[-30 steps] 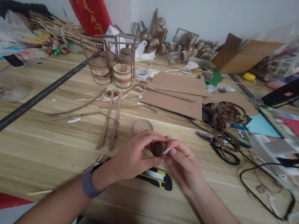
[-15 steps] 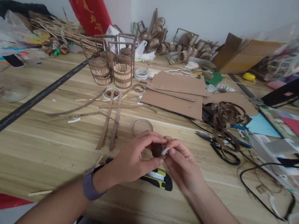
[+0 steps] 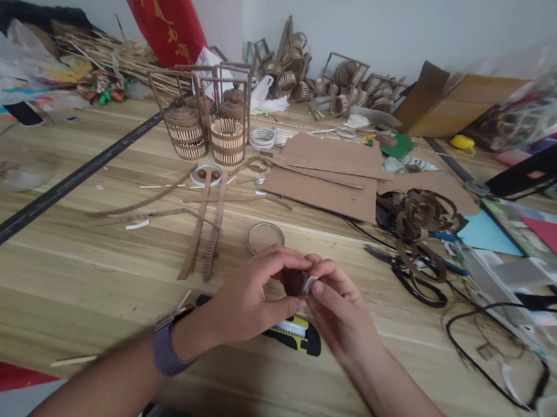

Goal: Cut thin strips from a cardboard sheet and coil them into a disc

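A small dark brown piece [image 3: 294, 283] is held between both hands near the middle of the view. My left hand [image 3: 247, 296] grips it from the left with thumb and fingers. On its right side, my right hand [image 3: 341, 306] pinches a small white strip [image 3: 308, 284] against it. Beneath my left hand, a black and yellow utility knife [image 3: 300, 333] lies partly hidden. Just beyond the fingers is a thin ring [image 3: 266, 238] on the wooden table [image 3: 121, 299].
Cardboard strips [image 3: 214, 229] lie left of the ring, with cardboard sheets [image 3: 323, 186] behind. Slatted baskets [image 3: 227, 141] stand farther back. Black scissors [image 3: 417, 285], coiled brown strips [image 3: 427, 214] and cables [image 3: 461, 338] are at the right.
The white strip now sits closer against the brown piece, and my right thumb and fingers have shifted slightly over it. My left hand has barely moved.
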A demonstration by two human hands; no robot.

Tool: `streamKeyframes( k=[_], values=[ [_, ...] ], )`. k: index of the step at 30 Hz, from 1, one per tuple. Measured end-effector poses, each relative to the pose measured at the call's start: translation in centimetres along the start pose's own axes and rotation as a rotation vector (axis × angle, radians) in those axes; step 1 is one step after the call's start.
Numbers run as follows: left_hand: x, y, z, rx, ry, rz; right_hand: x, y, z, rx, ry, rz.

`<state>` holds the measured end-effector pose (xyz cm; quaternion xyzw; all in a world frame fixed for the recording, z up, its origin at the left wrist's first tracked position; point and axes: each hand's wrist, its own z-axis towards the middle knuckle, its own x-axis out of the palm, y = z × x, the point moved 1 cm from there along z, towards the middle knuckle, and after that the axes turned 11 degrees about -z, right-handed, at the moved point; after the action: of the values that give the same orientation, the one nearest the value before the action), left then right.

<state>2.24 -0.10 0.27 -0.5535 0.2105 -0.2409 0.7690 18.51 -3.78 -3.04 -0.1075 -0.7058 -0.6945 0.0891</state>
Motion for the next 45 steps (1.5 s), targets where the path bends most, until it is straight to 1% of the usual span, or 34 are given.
streamKeyframes(
  k=[3, 5, 7, 12, 18, 20, 23, 24, 25, 27, 28, 30, 32, 36, 39, 41, 45],
  values=[
    [0.0, 0.0, 0.0, 0.017, 0.007, 0.009, 0.1, 0.0, 0.0, 0.0, -0.01, -0.008],
    [-0.1, 0.0, 0.0, 0.029, 0.014, 0.022, 0.1, -0.1, 0.0, -0.027, -0.017, -0.027],
    [-0.1, -0.1, 0.0, 0.045, 0.022, 0.043, 0.1, -0.2, 0.0, -0.079, -0.016, -0.06],
    [-0.1, 0.0, -0.3, 0.098, 0.026, 0.102, -0.2, -0.2, 0.2, -0.237, 0.038, -0.183],
    [-0.3, 0.0, -0.6, 0.141, 0.03, 0.171, -0.8, 0.3, 0.4, -0.376, 0.021, -0.405],
    [-0.3, -0.1, -0.7, 0.145, 0.031, 0.191, -1.0, 0.4, 0.4, -0.393, 0.013, -0.463],
    [-0.3, -0.1, -0.7, 0.139, 0.031, 0.232, -1.1, 0.5, 0.3, -0.353, 0.01, -0.489],
    [-0.3, -0.1, -0.7, 0.134, 0.03, 0.24, -1.2, 0.6, 0.3, -0.36, 0.0, -0.497],
    [-0.3, 0.0, -0.6, 0.126, 0.026, 0.243, -1.2, 0.7, 0.2, -0.39, -0.015, -0.519],
    [-0.2, 0.2, -0.5, 0.1, 0.013, 0.233, -1.3, 1.1, 0.0, -0.501, -0.04, -0.622],
    [-0.2, 0.3, -0.5, 0.086, 0.006, 0.225, -1.3, 1.4, -0.1, -0.554, -0.04, -0.693],
    [-0.2, 0.4, -0.4, 0.06, -0.002, 0.212, -1.4, 1.7, -0.2, -0.604, -0.013, -0.814],
    [-0.4, 0.5, -0.3, 0.044, 0.0, 0.201, -1.5, 1.8, -0.2, -0.613, 0.006, -0.868],
    [-1.0, 0.3, -0.3, 0.006, 0.042, 0.161, -1.7, 1.9, -0.1, -0.631, 0.012, -0.846],
    [-1.4, 0.2, -0.3, -0.068, 0.076, 0.053, -1.7, 2.0, -0.1, -0.622, 0.003, -0.836],
    [-1.5, 0.4, -0.3, -0.144, 0.037, -0.044, -1.7, 2.1, -0.1, -0.607, -0.007, -0.85],
    [-1.3, 1.2, -0.1, -0.302, -0.082, -0.256, -1.3, 2.1, -0.2, -0.604, -0.015, -0.862]
  ],
)
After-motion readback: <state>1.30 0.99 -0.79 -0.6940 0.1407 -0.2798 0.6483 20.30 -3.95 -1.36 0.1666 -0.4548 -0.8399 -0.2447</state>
